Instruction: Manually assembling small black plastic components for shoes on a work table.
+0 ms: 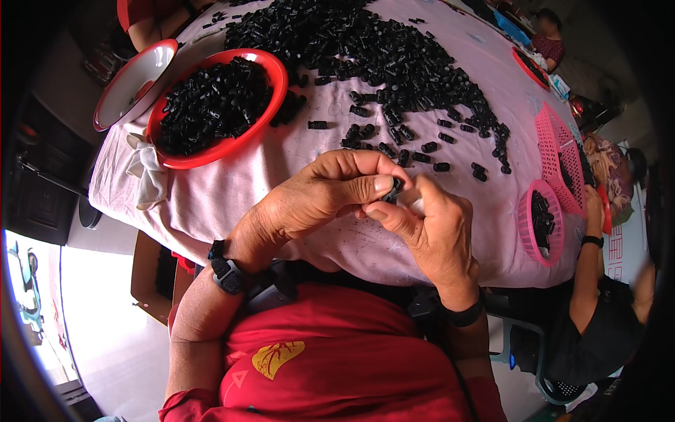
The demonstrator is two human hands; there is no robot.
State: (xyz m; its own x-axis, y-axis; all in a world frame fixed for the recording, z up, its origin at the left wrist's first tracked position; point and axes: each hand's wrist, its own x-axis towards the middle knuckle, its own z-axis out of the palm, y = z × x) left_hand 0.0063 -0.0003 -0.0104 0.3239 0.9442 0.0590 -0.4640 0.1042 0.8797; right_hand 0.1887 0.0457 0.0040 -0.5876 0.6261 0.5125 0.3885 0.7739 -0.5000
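Observation:
Both hands meet over the near part of the table. My left hand [320, 193] pinches a small black plastic part [396, 188] between thumb and fingertips. From the other side, my right hand [439, 235] has its thumb and index finger closed at the same part. Something whitish shows by the right fingertips, too covered to name. Just beyond the hands lie several loose black cylindrical plastic parts [441, 167], which run up into a large heap [365, 49]. To the left, a red basin [280, 77] is filled with the same kind of parts.
A pink cloth [211, 204] covers the table. At left are an enamel basin [116, 91] and a white glove [146, 172]. Pink baskets [555, 243] stand at right, beside a co-worker's arm [589, 260]. Another person's arm [151, 32] is at far left.

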